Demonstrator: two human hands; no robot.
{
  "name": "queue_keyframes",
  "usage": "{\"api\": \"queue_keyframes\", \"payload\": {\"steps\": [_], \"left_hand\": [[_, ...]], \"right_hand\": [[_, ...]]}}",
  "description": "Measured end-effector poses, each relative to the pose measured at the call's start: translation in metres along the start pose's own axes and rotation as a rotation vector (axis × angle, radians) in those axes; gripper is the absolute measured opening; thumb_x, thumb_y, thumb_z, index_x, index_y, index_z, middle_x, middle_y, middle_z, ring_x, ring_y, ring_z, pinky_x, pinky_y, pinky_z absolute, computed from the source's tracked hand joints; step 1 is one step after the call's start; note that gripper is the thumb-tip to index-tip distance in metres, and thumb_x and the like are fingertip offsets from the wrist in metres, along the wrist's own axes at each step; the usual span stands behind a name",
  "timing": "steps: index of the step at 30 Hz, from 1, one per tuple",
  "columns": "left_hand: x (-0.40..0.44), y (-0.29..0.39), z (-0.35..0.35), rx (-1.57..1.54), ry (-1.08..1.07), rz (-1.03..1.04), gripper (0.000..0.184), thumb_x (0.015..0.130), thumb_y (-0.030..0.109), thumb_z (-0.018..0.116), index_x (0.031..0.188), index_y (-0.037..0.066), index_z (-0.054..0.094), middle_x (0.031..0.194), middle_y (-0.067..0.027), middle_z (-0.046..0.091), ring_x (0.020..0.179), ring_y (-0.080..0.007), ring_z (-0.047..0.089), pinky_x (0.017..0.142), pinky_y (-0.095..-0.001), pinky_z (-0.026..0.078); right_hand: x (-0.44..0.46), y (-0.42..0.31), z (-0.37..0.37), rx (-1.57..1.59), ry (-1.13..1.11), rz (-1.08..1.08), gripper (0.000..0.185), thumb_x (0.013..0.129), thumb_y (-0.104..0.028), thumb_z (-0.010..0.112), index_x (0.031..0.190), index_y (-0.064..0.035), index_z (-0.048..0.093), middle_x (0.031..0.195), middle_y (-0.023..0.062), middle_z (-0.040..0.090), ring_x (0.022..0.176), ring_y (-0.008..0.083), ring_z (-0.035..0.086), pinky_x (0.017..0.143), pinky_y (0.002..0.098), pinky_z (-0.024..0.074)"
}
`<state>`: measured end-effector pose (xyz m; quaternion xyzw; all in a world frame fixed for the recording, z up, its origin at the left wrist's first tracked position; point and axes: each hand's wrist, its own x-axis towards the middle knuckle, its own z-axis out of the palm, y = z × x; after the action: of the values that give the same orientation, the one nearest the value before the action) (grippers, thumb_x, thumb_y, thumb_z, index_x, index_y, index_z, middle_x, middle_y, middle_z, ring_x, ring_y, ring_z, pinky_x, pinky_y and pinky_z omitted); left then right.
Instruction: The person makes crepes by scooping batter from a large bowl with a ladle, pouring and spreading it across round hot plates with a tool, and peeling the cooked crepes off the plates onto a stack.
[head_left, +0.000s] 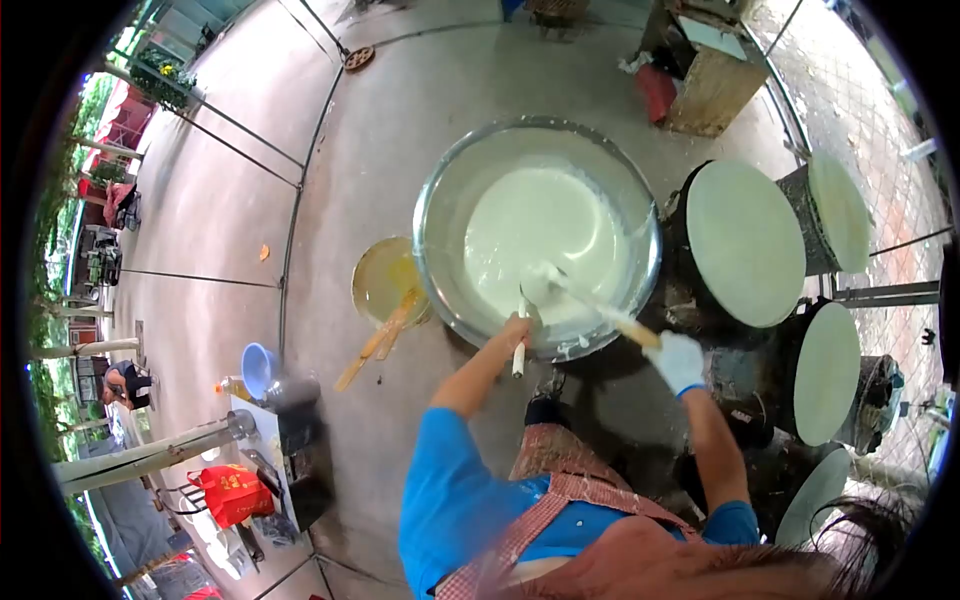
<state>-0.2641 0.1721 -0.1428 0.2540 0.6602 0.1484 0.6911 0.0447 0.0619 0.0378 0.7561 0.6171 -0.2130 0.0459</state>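
A large metal basin [428,200] holds thick white batter [540,225]. My bare left hand [517,331] is closed around the pale handle of a ladle [518,362] at the basin's near edge. My right hand [676,364], in a white glove, grips the wooden handle of a long tool [634,331]. That tool reaches over the right side of the rim, its far end coated white close to the ladle's head; its exact kind is unclear. Left of the big basin sits a smaller bowl [358,285] of yellowish liquid with wooden sticks [378,345] resting in it.
Several round griddles with pale tops, including a large one [745,243], stand on dark bases to my right. A wooden box [715,95] is at the far right. On the left are a small table [268,455], a blue bowl [258,369] and a red bag [232,495].
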Motion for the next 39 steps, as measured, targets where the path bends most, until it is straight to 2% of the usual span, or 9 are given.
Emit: {"api": "queue_keyframes", "payload": {"steps": [6, 11, 23, 26, 28, 31, 34, 37, 39], "left_hand": [[-0.097, 0.046, 0.036, -0.467, -0.455, -0.120, 0.024, 0.090, 0.024, 0.049, 0.074, 0.007, 0.042, 0.055, -0.0023, 0.041, 0.038, -0.0091, 0.036, 0.031, -0.0262, 0.029], [-0.287, 0.134, 0.056, -0.671, -0.478, 0.003, 0.027, 0.092, 0.030, 0.049, 0.076, 0.015, 0.033, 0.055, 0.0046, 0.027, 0.040, -0.0028, 0.025, 0.030, -0.0167, 0.017], [-0.522, 0.274, 0.034, -0.028, -0.280, 1.053, 0.020, 0.092, 0.027, 0.049, 0.084, 0.019, 0.033, 0.053, 0.0071, 0.025, 0.039, -0.0035, 0.025, 0.033, -0.0198, 0.017], [-0.438, 0.242, 0.026, 0.146, -0.240, 0.833, 0.041, 0.092, 0.047, 0.041, 0.062, 0.019, 0.035, 0.050, 0.0062, 0.031, 0.037, -0.0055, 0.025, 0.032, -0.0232, 0.020], [-0.366, 0.210, 0.016, -0.163, -0.795, 0.096, 0.043, 0.092, 0.042, 0.047, 0.060, 0.016, 0.034, 0.051, 0.0060, 0.030, 0.038, -0.0047, 0.023, 0.032, -0.0194, 0.019], [-0.373, 0.189, 0.061, -0.706, -0.685, -0.515, 0.042, 0.092, 0.031, 0.049, 0.059, 0.016, 0.029, 0.049, 0.0057, 0.026, 0.037, -0.0042, 0.023, 0.030, -0.0186, 0.020], [-0.376, 0.187, 0.087, -0.400, -1.071, -0.509, 0.041, 0.095, 0.034, 0.041, 0.062, 0.010, 0.035, 0.053, 0.0020, 0.031, 0.038, -0.0076, 0.028, 0.032, -0.0205, 0.029], [-0.431, 0.161, 0.171, 0.276, -0.702, 0.375, 0.042, 0.096, 0.037, 0.039, 0.061, 0.016, 0.033, 0.050, 0.0063, 0.024, 0.037, -0.0038, 0.020, 0.029, -0.0185, 0.017], [-0.383, 0.145, 0.205, 0.329, -1.102, 0.026, 0.037, 0.094, 0.039, 0.040, 0.065, 0.017, 0.035, 0.050, 0.0062, 0.025, 0.037, -0.0054, 0.024, 0.030, -0.0213, 0.017]], "right_hand": [[-0.093, 0.009, 0.004, 0.116, 0.026, 0.055, 0.037, 0.078, -0.042, 0.059, 0.084, -0.0056, 0.060, 0.075, 0.0193, 0.063, 0.070, 0.0365, 0.062, 0.064, 0.0463, 0.0476], [-0.134, 0.029, -0.042, 0.193, 0.653, -0.229, 0.032, 0.076, -0.034, 0.066, 0.094, -0.0082, 0.062, 0.070, 0.0151, 0.063, 0.057, 0.0331, 0.060, 0.053, 0.0426, 0.0475], [-0.131, -0.001, -0.226, 0.709, 1.029, -0.413, 0.037, 0.078, -0.023, 0.067, 0.107, 0.0003, 0.062, 0.096, 0.0187, 0.065, 0.085, 0.0250, 0.063, 0.076, 0.0343, 0.0475], [-0.109, 0.002, -0.143, 1.184, 0.537, -0.377, 0.037, 0.078, -0.022, 0.067, 0.105, 0.0015, 0.062, 0.093, 0.0122, 0.066, 0.084, 0.0118, 0.059, 0.075, 0.0280, 0.0460], [-0.111, 0.012, -0.071, 1.312, 0.388, -0.254, 0.029, 0.078, -0.020, 0.068, 0.098, 0.0000, 0.065, 0.075, 0.0039, 0.062, 0.064, 0.0070, 0.053, 0.057, 0.0245, 0.0418], [-0.181, 0.037, -0.035, 1.163, 0.233, 0.069, 0.024, 0.076, -0.019, 0.070, 0.094, -0.0024, 0.067, 0.061, 0.0000, 0.059, 0.046, 0.0064, 0.049, 0.042, 0.0238, 0.0377], [-0.255, 0.068, -0.044, 1.104, 0.420, 0.170, 0.034, 0.075, -0.031, 0.070, 0.096, -0.0039, 0.067, 0.069, 0.0058, 0.065, 0.054, 0.0107, 0.057, 0.050, 0.0266, 0.0457], [-0.314, 0.083, -0.045, 1.212, 0.740, 0.159, 0.036, 0.076, -0.033, 0.068, 0.099, -0.0046, 0.065, 0.072, 0.0067, 0.065, 0.055, 0.0115, 0.058, 0.049, 0.0269, 0.0458], [-0.337, 0.103, -0.003, 1.275, 0.743, 0.248, 0.037, 0.078, -0.033, 0.067, 0.102, -0.0050, 0.064, 0.073, 0.0070, 0.065, 0.055, 0.0124, 0.057, 0.050, 0.0273, 0.0462]]}}
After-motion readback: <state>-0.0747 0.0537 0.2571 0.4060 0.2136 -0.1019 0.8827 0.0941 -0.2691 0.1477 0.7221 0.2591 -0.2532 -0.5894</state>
